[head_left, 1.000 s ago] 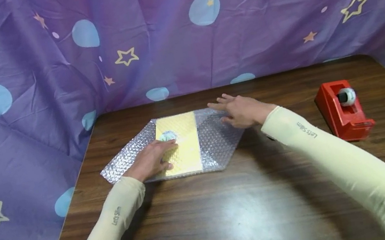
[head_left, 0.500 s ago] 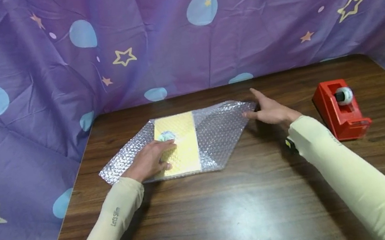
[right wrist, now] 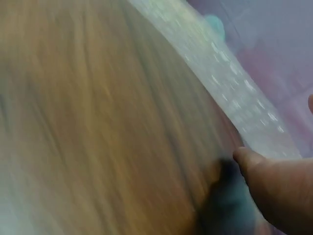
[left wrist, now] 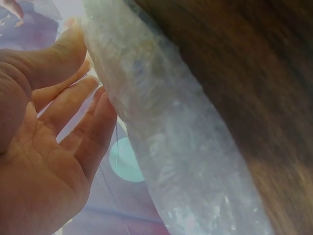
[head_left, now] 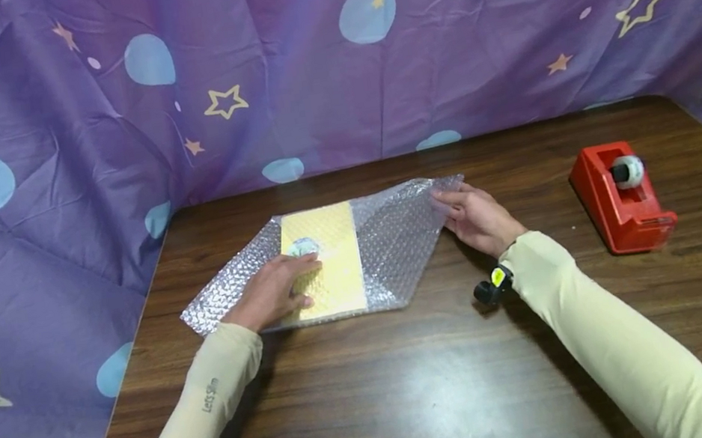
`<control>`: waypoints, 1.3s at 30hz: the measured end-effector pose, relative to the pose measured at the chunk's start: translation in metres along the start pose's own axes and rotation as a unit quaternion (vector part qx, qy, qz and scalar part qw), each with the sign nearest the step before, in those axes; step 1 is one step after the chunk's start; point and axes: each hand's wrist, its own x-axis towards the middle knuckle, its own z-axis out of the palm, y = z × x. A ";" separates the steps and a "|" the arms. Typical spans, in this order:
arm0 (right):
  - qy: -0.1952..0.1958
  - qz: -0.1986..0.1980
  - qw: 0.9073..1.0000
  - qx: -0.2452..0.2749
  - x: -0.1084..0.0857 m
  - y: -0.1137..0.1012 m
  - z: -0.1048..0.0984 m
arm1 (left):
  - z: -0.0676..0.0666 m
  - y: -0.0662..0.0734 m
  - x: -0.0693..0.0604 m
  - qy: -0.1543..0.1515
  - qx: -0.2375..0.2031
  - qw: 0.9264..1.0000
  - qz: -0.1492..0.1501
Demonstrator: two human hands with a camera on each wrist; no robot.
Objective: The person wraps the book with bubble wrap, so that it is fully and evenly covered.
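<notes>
A sheet of bubble wrap [head_left: 397, 254] lies across the table, with its right corner lifted. Under its bubbly surface shows a flat yellow rectangle [head_left: 340, 270], like a book or notebook, with a round bluish picture. My left hand [head_left: 272, 291] rests on the left part of the rectangle, fingers stretched out; the left wrist view shows its palm side beside the wrap's edge. At the right corner my right hand [head_left: 479, 219] pinches the wrap between thumb and fingers. In the right wrist view only the thumb [right wrist: 281, 183] and a sliver of finger show, against the wrap's edge.
A red tape dispenser [head_left: 622, 209] with a roll of tape stands at the right of the brown wooden table [head_left: 377, 397]. A purple curtain [head_left: 301, 67] with stars and blue spots hangs behind and along the left side.
My right hand has moved from above the wrap to beyond its right corner, then back in to pinch it. That corner has risen. My left hand has stayed put.
</notes>
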 end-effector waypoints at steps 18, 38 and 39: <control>-0.071 -0.046 0.996 0.007 0.004 0.040 0.058 | 0.000 -0.001 -0.001 0.008 -0.010 1.000 -0.001; -0.138 -0.149 0.865 -0.460 0.010 0.052 0.137 | 0.001 -0.002 0.000 -0.007 -0.014 1.000 -0.017; -0.136 -0.144 0.857 -0.476 0.010 0.053 0.139 | 0.001 -0.002 0.000 -0.009 -0.014 1.000 -0.019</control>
